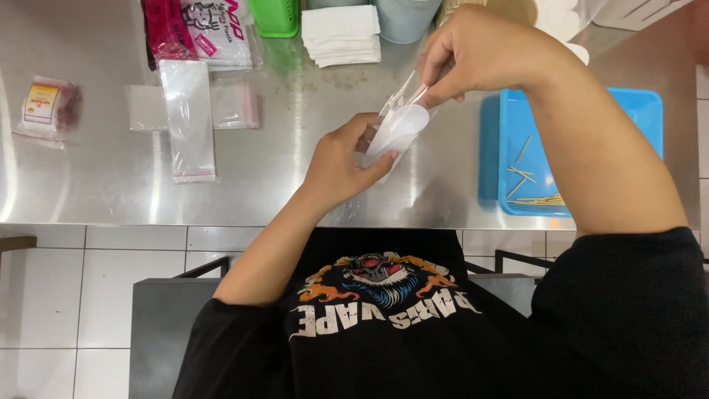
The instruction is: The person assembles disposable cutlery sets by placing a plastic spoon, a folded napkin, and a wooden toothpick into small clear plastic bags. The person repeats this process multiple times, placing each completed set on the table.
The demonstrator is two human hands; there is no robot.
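Black fabric of the person's printed shirt filled the bottom of the view, and both bare forearms reached out from it over a steel table. Left hand was closed around the lower end of a small clear plastic sleeve, thumb on top and fingers beneath, apparently steadying it. Right hand pinched the sleeve's upper, open end between thumb and fingertips, seemingly to hold the mouth apart. Inside the sleeve, between the two grips, sat a white spoon, its rounded bowl showing through the film, pointing toward the right hand. Just right of the hands lay a blue tray holding a few thin wooden sticks, within easy reach. Left of the grip, well apart, lay a flat stack of empty clear sleeves, and farther left a small labelled packet. Beyond the hands stood a pile of folded white napkins, a green basket and a pale tub.
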